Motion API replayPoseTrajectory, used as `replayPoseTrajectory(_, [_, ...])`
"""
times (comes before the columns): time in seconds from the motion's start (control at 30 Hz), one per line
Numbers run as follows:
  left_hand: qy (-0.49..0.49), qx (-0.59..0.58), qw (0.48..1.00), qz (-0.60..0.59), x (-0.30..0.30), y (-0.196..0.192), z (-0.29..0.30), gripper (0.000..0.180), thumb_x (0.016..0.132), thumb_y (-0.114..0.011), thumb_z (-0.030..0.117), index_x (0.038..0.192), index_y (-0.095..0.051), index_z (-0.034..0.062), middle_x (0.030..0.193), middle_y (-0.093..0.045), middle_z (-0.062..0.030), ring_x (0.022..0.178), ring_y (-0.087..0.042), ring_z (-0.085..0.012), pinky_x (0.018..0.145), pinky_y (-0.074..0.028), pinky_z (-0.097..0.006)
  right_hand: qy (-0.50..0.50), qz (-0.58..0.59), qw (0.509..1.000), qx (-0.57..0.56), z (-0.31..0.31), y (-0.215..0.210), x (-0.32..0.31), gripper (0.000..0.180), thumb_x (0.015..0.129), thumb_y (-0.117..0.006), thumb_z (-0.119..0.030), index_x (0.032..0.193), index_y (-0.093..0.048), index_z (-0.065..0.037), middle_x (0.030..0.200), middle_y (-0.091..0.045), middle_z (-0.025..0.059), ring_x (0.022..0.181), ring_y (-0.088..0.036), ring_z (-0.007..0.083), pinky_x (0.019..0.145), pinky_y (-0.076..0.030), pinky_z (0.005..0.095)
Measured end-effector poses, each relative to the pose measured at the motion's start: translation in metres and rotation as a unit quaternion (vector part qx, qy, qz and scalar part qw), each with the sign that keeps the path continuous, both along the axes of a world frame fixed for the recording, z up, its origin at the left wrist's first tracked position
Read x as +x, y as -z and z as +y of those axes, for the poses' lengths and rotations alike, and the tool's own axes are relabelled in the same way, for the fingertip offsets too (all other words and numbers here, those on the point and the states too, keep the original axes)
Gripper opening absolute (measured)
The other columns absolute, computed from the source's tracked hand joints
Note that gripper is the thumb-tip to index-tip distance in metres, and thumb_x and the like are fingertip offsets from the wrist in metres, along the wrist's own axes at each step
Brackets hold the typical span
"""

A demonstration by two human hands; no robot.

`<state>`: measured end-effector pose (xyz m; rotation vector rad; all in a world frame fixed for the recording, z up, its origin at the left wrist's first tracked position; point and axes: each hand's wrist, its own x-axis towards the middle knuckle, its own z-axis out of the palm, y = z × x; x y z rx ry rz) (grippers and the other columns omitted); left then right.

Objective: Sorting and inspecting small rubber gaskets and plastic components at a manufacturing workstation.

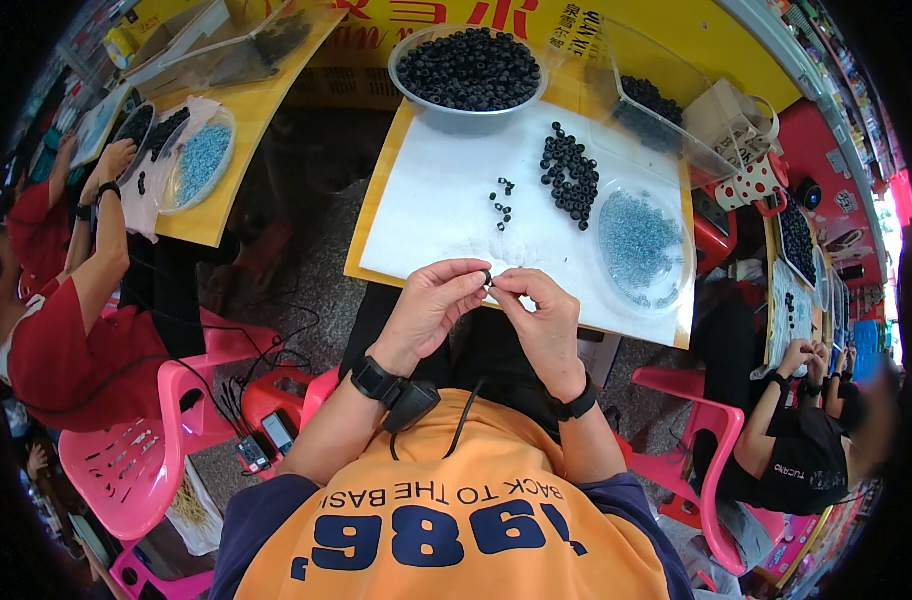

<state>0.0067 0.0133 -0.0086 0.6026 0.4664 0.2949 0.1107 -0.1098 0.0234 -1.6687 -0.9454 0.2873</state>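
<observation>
Just over the table's near edge, my left hand (434, 303) pinches a small black ring-shaped part (488, 277) between thumb and fingertips. My right hand (541, 313) meets it there, its thumb and forefinger closed against the part; anything tiny between them is too small to make out. Beyond the hands, several loose black parts (501, 204) lie on the white sheet (416, 205). A larger heap of the same black parts (570, 175) sits farther right. Beside that heap, a clear shallow dish (608, 262) holds many small light-blue pieces (641, 240).
A white bowl (404, 88) full of black parts stands at the table's far edge, a clear bin (701, 148) to its right. There is a polka-dot mug (751, 187) at far right. People work at tables on both sides, near pink chairs (156, 440).
</observation>
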Motion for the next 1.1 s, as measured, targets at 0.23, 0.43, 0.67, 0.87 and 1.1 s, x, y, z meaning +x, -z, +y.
replayPoseTrajectory(0.23, [0.028,0.033,0.999,0.030,-0.013,-0.005,-0.003,0.019,0.088,-0.065,0.005,0.106,-0.066,-0.0001,0.091,-0.067,-0.0050,0.079,-0.063,-0.0099,0.072,-0.053,-0.021,-0.021,-0.148,0.988,0.031,-0.012,0.009,-0.007,0.014,0.075,-0.072,0.002,0.087,-0.066,-0.001,0.089,-0.066,0.0105,0.074,-0.066,0.0210,0.066,-0.054,0.0276])
replayPoseTrajectory(0.43, [0.074,0.083,0.994,0.005,-0.024,-0.012,-0.017,0.019,0.087,-0.065,0.005,0.105,-0.066,0.0006,0.092,-0.066,-0.0047,0.077,-0.061,-0.0087,0.071,-0.052,-0.021,-0.071,-0.024,0.997,0.012,-0.037,0.005,-0.010,0.024,0.075,-0.072,0.001,0.098,-0.067,-0.003,0.094,-0.065,0.0094,0.083,-0.064,0.0183,0.070,-0.052,0.0280])
replayPoseTrajectory(0.67, [0.162,0.087,0.983,0.031,-0.046,-0.015,-0.038,0.035,0.085,-0.067,0.003,0.116,-0.052,0.0023,0.092,-0.064,-0.0051,0.076,-0.060,-0.0104,0.068,-0.051,-0.022,-0.209,-0.048,0.977,-0.020,-0.070,0.001,-0.020,0.034,0.078,-0.071,-0.007,0.111,-0.065,-0.005,0.109,-0.064,0.0111,0.095,-0.062,0.0252,0.083,-0.050,0.0307])
replayPoseTrajectory(0.87, [0.196,0.090,0.976,0.030,-0.061,-0.006,-0.034,0.037,0.085,-0.066,0.003,0.119,-0.051,0.0004,0.097,-0.064,-0.0057,0.079,-0.062,-0.0114,0.071,-0.053,-0.023,-0.191,-0.191,0.963,0.012,-0.070,0.005,-0.039,0.033,0.075,-0.070,-0.002,0.107,-0.062,-0.001,0.096,-0.064,0.0111,0.089,-0.061,0.0276,0.077,-0.052,0.0333])
replayPoseTrajectory(1.1, [0.181,0.059,0.980,0.051,-0.068,0.014,-0.027,0.033,0.086,-0.066,0.003,0.116,-0.052,-0.0005,0.096,-0.065,-0.0055,0.078,-0.063,-0.0116,0.071,-0.054,-0.023,-0.211,-0.220,0.952,0.021,-0.054,0.026,-0.041,0.033,0.075,-0.069,0.000,0.106,-0.060,0.001,0.093,-0.064,0.0127,0.085,-0.061,0.0287,0.075,-0.051,0.0332])
